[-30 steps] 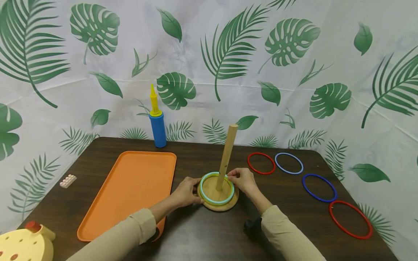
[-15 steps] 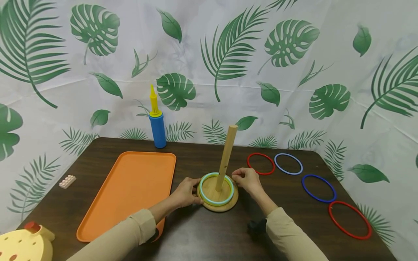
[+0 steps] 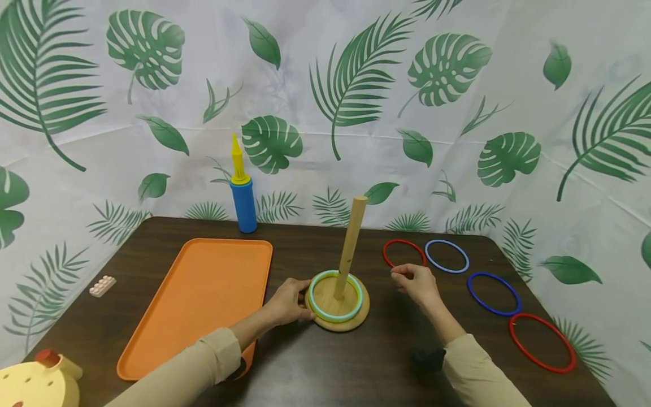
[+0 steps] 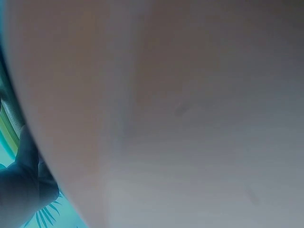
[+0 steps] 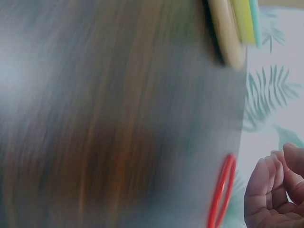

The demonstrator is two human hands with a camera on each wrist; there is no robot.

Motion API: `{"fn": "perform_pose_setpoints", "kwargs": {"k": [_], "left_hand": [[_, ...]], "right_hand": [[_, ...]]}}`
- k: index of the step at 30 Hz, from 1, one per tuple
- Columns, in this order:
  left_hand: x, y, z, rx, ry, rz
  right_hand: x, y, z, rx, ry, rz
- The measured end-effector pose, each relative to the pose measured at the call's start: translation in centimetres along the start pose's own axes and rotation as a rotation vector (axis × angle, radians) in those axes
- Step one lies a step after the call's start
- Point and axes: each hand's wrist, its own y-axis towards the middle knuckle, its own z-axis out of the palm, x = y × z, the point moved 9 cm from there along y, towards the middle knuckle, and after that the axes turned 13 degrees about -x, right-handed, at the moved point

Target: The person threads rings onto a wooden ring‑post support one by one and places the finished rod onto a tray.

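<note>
while left hand (image 3: 287, 302) grips wooden base (image 3: 339, 322), right hand (image 3: 414, 282) hovers loosely curled, holding nothing, near red ring (image 3: 404, 252).

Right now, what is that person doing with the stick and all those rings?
A person is at a ring game on a dark table. The left hand holds the round wooden base, where a wooden peg stands with a light teal ring and a yellow-green one around it. The right hand holds nothing and is near the red ring. A light blue ring, a dark blue ring and another red ring lie flat on the table.
</note>
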Motion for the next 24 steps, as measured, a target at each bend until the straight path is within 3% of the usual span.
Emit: {"fn": "perform_pose_setpoints", "kwargs": {"k": [12,20,24], "left_hand": [[-0.1,0.0,0.0,-0.001,0.002,0.012],[-0.1,0.1,0.2,0.005,-0.009,0.013],[0.0,0.1,0.2,0.006,-0.010,0.001]], "right_hand": [[-5.2,0.4,-8.7,-0.109,-0.035,0.052],[-9.6,-0.6,-15.1,-0.213,-0.052,0.097],[-11.6,-1.2,-18.1,-0.223,-0.082,0.115]]}}
